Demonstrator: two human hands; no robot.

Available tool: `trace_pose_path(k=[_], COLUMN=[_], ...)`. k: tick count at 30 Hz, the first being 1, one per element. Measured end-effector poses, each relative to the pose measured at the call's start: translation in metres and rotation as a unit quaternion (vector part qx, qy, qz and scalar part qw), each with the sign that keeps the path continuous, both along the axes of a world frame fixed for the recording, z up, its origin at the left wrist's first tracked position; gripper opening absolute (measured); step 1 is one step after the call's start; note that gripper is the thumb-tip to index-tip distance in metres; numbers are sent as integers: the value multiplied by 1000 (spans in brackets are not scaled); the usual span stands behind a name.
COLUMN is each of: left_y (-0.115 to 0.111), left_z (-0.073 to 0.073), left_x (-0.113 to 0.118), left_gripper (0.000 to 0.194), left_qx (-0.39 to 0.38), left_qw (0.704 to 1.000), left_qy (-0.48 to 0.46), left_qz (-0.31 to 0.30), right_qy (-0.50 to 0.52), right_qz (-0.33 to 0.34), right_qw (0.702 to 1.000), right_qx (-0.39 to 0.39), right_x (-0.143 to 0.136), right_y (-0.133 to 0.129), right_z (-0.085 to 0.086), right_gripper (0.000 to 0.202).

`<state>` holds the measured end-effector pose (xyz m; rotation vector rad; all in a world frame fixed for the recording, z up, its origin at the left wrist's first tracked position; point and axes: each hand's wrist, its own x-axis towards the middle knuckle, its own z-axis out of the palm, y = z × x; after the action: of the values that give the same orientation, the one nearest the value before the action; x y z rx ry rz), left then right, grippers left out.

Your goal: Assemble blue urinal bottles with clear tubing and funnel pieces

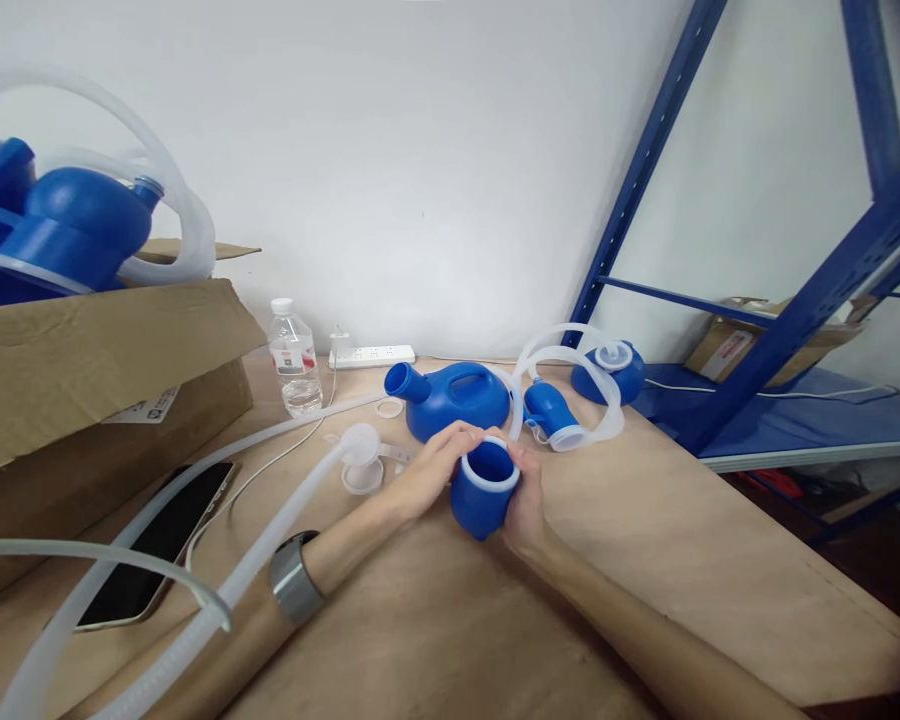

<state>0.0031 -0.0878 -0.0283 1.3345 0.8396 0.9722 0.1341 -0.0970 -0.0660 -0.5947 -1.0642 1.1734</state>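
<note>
Between my two hands is a blue plastic cup-shaped piece (481,508) with a white rim, its round mouth tilted up toward me. My left hand (436,465) grips its left side near the rim, fingers closed round it. On the other side my right hand (526,503) is wrapped about it, the thumb by the white rim. Just behind lies a blue handled bottle (454,398) with an uncapped spout pointing left. A clear plastic cap (361,442) lies left of my left hand, with a translucent hose (285,520) running from it toward the lower left.
An open cardboard box (112,370) at left is heaped with blue bottles (82,220) and hoses. A water bottle (295,360), power strip (371,356) and phone (157,545) are nearby. More blue parts (551,410) with hoses lie at back right, beside a blue metal shelf (787,420).
</note>
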Motion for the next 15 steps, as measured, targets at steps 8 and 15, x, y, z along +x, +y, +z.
trace_pose_path(k=[8,15], left_y=[-5,12], left_z=[-14,9], left_x=[12,-10], left_gripper=[34,43], left_qx=[-4,-54], left_qw=[993,993], left_qy=[-120,27], left_qz=[18,99], right_qy=[-22,-272], right_qz=[-4,36], right_qw=[1000,962], right_qx=[6,-1], right_x=[-1,15], right_y=[0,5], right_z=[-2,28], right_gripper=[36,50])
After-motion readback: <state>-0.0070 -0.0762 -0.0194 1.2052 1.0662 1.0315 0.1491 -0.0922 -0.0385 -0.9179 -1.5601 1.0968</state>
